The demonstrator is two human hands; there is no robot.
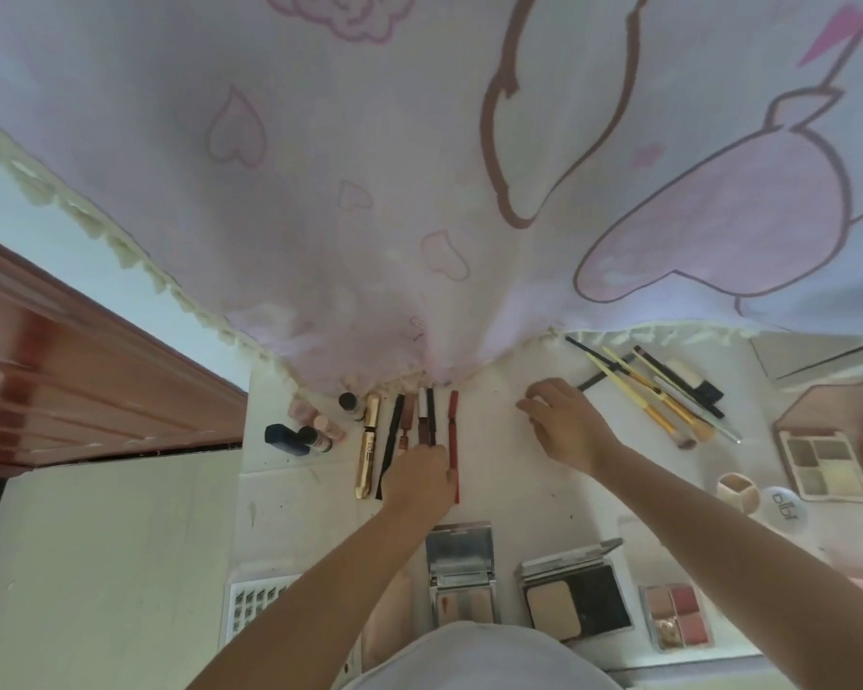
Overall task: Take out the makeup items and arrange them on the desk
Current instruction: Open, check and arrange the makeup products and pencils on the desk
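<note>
Fingers of the left hand (pixel 419 473) are curled onto the near ends of slim dark pencils (pixel 432 415) beside a thin red lip pencil (pixel 453 440), long axes running away from the body. The right hand (pixel 564 420) rests open on the white desk (pixel 499 470). About six sticks are counted in the row; three yellow-handled brushes (pixel 643 395) lie right.

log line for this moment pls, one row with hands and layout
left hand: on pencils in row by gold tube | right hand: flat on desk, holds nothing | brushes far right | compacts near edge
</note>
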